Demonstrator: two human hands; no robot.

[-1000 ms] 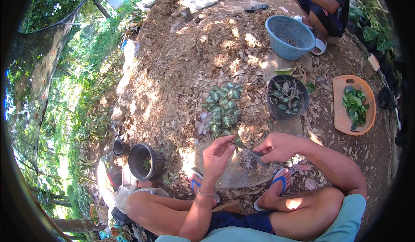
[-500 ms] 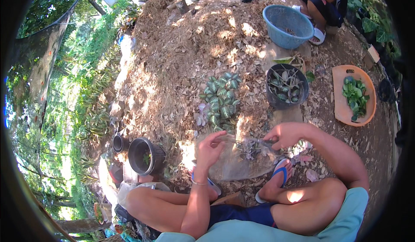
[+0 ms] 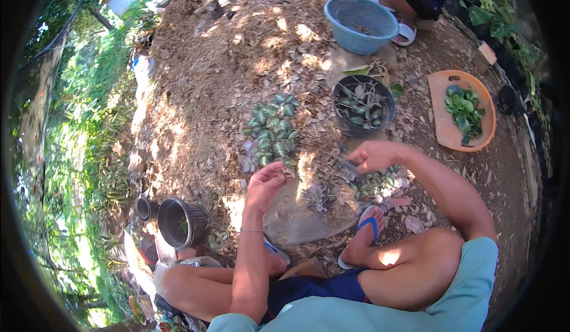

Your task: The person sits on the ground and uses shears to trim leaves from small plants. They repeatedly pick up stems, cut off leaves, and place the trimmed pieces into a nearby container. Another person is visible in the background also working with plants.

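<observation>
My left hand point(image 3: 266, 188) is raised over the near ground, thumb and fingers pinched together; a small brownish bit shows at the fingertips, too small to name. Beyond it sits a clump of dark green plants with silvery leaf markings point(image 3: 273, 127). My right hand point(image 3: 375, 156) is closed just in front of a black pot point(image 3: 386, 121) holding leafy cuttings and stems. A blurred greyish thing shows at its fingertips, its kind unclear. Below and between the hands, small purplish-grey cuttings point(image 3: 319, 197) lie on a clear plastic sheet point(image 3: 291, 228). More leafy cuttings point(image 3: 380, 185) lie beneath my right forearm.
A blue basin point(image 3: 361, 32) stands at the back, near another person's legs point(image 3: 407, 2). At the right lies an orange tray point(image 3: 442, 115) with green leaves. Dark empty-looking pots point(image 3: 183, 222) stand at the left. Dry leaves cover the soil.
The view has shifted, so the scene sits farther left and higher. My right hand has moved away from me, nearer the black pot. My left hand's fingers have drawn closer together.
</observation>
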